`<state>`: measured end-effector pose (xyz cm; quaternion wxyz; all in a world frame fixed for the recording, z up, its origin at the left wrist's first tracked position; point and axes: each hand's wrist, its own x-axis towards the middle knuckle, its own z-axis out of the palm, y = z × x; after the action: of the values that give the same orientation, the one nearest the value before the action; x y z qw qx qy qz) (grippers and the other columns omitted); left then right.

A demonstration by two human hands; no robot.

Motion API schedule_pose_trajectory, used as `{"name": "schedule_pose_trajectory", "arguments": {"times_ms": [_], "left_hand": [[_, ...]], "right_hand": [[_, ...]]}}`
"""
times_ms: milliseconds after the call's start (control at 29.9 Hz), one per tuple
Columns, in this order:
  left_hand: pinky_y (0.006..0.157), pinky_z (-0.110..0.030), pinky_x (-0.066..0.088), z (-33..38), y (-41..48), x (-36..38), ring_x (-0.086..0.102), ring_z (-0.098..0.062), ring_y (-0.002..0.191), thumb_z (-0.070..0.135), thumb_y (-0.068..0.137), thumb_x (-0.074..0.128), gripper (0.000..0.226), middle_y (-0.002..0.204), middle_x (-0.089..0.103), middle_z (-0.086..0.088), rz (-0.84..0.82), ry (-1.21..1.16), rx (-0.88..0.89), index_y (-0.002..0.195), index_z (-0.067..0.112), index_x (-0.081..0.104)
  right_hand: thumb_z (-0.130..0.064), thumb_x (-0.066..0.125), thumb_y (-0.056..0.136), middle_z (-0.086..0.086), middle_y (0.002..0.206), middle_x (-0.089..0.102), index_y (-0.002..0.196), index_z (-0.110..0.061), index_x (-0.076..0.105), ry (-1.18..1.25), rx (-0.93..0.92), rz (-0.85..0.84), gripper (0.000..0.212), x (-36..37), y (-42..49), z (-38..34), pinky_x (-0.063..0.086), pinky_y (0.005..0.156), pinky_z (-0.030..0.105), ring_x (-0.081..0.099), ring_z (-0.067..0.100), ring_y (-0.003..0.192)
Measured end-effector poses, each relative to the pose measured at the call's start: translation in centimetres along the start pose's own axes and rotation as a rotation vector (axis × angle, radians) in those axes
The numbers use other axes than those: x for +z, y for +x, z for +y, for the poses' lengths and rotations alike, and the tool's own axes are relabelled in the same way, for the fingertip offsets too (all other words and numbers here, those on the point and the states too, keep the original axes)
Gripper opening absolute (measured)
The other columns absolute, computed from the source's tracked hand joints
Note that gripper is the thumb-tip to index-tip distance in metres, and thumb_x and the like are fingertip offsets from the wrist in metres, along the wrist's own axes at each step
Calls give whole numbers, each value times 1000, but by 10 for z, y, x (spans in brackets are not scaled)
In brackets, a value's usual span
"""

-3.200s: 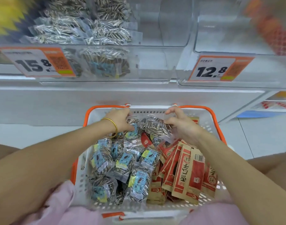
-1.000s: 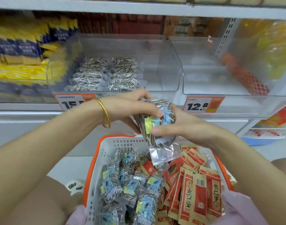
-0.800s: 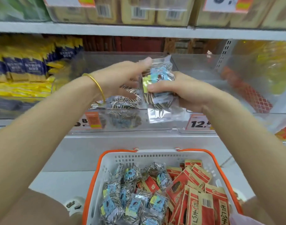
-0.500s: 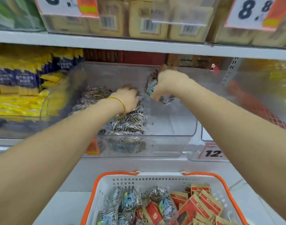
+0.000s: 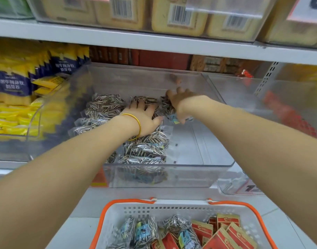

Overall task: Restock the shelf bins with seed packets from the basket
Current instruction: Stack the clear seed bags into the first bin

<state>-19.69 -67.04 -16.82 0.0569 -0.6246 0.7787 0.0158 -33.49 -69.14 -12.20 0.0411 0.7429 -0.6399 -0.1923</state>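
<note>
Head view. Pressed the left hand (image 5: 142,118) flat, fingers straight and spread, on the stocked packets (image 5: 143,150) of striped seeds inside the clear bin (image 5: 172,175). Wore a gold bangle (image 5: 139,126) at that wrist. Curled the right hand (image 5: 181,103) round one seed packet (image 5: 166,108) at the back of the same bin, just beside the left fingertips, with its blue label poking out below the palm. Could not judge how tight, fingertips being partly hidden. Had spare packets (image 5: 145,232) lying in the white, orange-rimmed basket (image 5: 129,209) below the shelf, beside red packets (image 5: 231,232). Saw white Chinese characters on the blue-and-yellow bags (image 5: 12,83) at left, too blurred to read. Saw barcodes on the tan packs (image 5: 179,15) above. Made out only a black "1" on the price tag (image 5: 249,188).
</note>
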Motion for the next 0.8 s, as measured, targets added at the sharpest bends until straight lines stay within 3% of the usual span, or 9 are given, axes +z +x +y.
{"name": "schedule_pose_trajectory", "arguments": {"times_ms": [67,201,268,335,469,569,703,803], "left_hand": [[115,-46,8,1,-2,-1,7,-36,143,57,95,17,64,157,5,-15,-13,-13,-3,149,25,9],[115,-45,7,2,-4,-3,3,-35,144,57,95,17,65,158,0,-14,-32,-26,-7,150,25,6],[116,-44,6,2,-5,-3,2,-34,144,58,95,16,66,158,-2,-13,-45,-30,-16,150,24,4],[116,-44,6,1,-5,-3,0,-33,145,58,95,17,67,158,-3,-13,-52,-41,-19,151,24,3],[116,-44,5,1,-2,-2,0,-33,145,58,95,17,67,158,-3,-13,-56,-57,-18,150,24,4],[116,-45,7,1,0,-3,4,-34,144,59,94,20,66,158,2,-13,-32,-78,-29,150,24,11],[115,-47,19,0,-1,-13,16,-37,140,52,96,25,59,153,18,-17,0,-109,-27,145,19,29],[106,-46,33,3,-26,-30,37,-36,128,37,95,39,48,139,41,-17,199,-218,82,136,12,40]], "right_hand": [[-24,84,64,14,135,40,140,-12,22,64,-5,-20,98,15,3,2,48,86,44,44,36,121],[-54,73,72,6,141,36,144,-16,24,-263,92,123,94,22,11,-4,37,93,39,34,31,130],[-42,68,82,8,140,33,147,-21,23,-258,135,187,82,22,17,-6,39,84,36,41,32,126],[-30,70,83,11,140,33,148,-21,17,-119,154,169,84,28,21,-5,43,77,36,47,35,120],[-28,74,80,14,140,32,149,-22,10,29,125,177,95,40,18,-2,47,82,38,40,38,124],[-17,75,78,17,138,33,143,-17,20,171,148,100,85,29,11,-4,45,88,41,39,37,126],[1,57,85,19,139,34,139,-6,29,258,136,107,62,9,-15,-3,43,93,45,43,41,125],[7,48,87,21,133,41,131,0,41,285,58,195,46,-6,-51,0,45,90,45,50,40,117]]}}
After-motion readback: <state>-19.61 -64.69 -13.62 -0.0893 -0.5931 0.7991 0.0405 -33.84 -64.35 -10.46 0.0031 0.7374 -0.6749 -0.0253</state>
